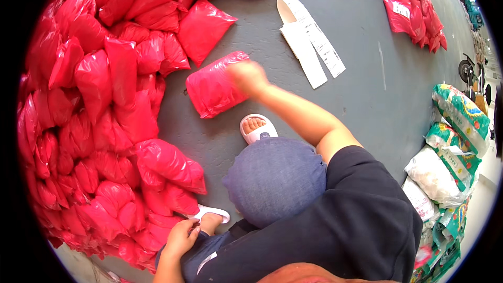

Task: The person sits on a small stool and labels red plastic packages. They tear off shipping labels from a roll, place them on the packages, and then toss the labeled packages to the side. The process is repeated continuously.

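Note:
My right hand (247, 78), blurred by motion, is at the right end of a plump red plastic parcel (212, 86) on the grey floor. Its fingers are smeared, so their grip does not show. Beyond the hand, a folded strip of white printed labels (312, 36) lies on the floor. At the lower left, my left hand (183, 237) rests on my leg with its fingers loosely extended and holding nothing. Close to that hand rises a large heap of red plastic parcels (112, 120).
A smaller group of red parcels (414, 8) lies at the far right, one bearing a white label. Green and white printed sacks (450, 147) are stacked along the right side. My white sandals (258, 126) stand between the heap and my denim-covered knee (277, 181).

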{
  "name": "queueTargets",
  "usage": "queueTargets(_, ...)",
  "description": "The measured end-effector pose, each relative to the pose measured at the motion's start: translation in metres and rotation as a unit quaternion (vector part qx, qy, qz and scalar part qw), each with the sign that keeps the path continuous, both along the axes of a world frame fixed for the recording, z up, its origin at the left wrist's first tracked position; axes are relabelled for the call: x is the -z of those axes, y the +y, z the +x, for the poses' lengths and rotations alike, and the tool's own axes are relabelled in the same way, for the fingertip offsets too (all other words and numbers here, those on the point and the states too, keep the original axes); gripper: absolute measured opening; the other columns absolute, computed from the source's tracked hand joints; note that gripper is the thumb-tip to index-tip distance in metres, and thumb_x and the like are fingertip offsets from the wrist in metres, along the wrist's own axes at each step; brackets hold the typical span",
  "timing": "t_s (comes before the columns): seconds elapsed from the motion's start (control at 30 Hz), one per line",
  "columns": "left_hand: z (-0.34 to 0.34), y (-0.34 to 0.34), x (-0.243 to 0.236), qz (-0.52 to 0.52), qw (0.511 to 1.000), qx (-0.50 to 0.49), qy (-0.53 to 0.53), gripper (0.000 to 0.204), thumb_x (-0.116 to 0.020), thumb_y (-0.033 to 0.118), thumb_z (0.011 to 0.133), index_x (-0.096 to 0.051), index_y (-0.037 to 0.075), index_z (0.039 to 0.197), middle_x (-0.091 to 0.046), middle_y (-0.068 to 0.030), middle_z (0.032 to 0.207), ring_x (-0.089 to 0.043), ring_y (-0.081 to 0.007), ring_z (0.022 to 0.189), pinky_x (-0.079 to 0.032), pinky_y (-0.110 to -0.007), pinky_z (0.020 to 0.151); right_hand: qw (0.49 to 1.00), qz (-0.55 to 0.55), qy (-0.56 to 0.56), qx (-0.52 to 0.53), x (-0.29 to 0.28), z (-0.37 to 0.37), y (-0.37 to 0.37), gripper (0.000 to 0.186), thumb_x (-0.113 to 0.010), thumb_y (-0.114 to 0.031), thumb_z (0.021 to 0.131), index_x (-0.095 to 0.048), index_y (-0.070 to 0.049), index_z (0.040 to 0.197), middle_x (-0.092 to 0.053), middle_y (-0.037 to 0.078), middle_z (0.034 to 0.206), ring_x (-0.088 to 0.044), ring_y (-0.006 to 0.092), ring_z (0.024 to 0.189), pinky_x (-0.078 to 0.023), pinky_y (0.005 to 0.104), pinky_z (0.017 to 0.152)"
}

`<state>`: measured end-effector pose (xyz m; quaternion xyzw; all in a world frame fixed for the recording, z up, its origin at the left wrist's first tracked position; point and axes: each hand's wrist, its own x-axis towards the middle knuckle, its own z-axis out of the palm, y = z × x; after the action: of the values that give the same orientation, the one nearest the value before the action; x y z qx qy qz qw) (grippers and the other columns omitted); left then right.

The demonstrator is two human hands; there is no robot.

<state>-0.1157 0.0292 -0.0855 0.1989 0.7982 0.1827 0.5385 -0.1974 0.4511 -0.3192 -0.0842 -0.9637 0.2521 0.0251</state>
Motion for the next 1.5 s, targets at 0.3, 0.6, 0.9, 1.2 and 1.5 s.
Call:
queueTargets(0.3, -0.007, 0.049, -0.002, -0.02, 0.993, 0.118, 0.011, 0.029, -0.059, 0.016, 0.076, -0.059, 0.0, 0.1, -0.061, -0.0175, 0.093, -0.057, -0.0329, 0.089, -0.044, -0.039, 0.079, 0.834, 0.049, -0.155, 0.527, 0.03, 0.08, 0.232, 0.072, -0.074, -0.051, 0.06, -0.051, -0.006, 0.113, -0.055, 0.012, 0.111, -0.053, 0.0268, 0.102, -0.042, 0.0379, 0.088)
queueTargets(0.6, -0.021, 0.066, -0.01, -0.026, 0.992, 0.107, 0.057, 0.03, -0.059, 0.013, 0.075, -0.058, 0.0, 0.102, -0.06, -0.0175, 0.097, -0.056, -0.0326, 0.093, -0.043, -0.039, 0.083, 0.82, -0.034, -0.323, 0.472, 0.03, 0.043, 0.201, 0.095, -0.08, -0.051, 0.05, -0.04, 0.0, 0.12, -0.052, 0.014, 0.117, -0.05, 0.0251, 0.11, -0.043, 0.0375, 0.089)
queueTargets(0.9, -0.015, 0.068, -0.006, -0.015, 0.994, 0.089, 0.055, 0.031, -0.06, 0.013, 0.075, -0.058, -0.001, 0.103, -0.06, -0.0175, 0.098, -0.056, -0.0331, 0.093, -0.043, -0.038, 0.083, 0.813, -0.028, -0.317, 0.488, 0.007, 0.029, 0.187, 0.094, -0.081, -0.045, 0.052, -0.04, 0.005, 0.121, -0.054, 0.017, 0.116, -0.054, 0.0272, 0.107, -0.043, 0.0362, 0.09)
queueTargets(1.2, -0.01, 0.075, -0.031, 0.017, 0.996, 0.038, 0.082, 0.032, -0.06, 0.011, 0.076, -0.056, -0.001, 0.105, -0.059, -0.0177, 0.101, -0.055, -0.0328, 0.094, -0.042, -0.037, 0.084, 0.759, -0.5, -0.038, 0.414, 0.045, 0.04, 0.167, 0.038, -0.074, -0.002, 0.063, -0.06, 0.005, 0.097, -0.064, 0.01, 0.093, -0.061, 0.0164, 0.083, -0.048, 0.0295, 0.073)
queueTargets(1.5, -0.003, 0.044, -0.042, 0.174, 0.978, -0.026, 0.112, 0.032, -0.061, 0.013, 0.077, -0.057, 0.0, 0.106, -0.059, -0.0164, 0.101, -0.056, -0.0293, 0.095, -0.043, -0.034, 0.084, 0.825, -0.558, 0.009, 0.095, -0.229, -0.004, 0.073, 0.044, -0.074, -0.012, 0.067, -0.056, -0.005, 0.107, -0.063, 0.005, 0.095, -0.06, 0.0142, 0.085, -0.046, 0.0274, 0.073)
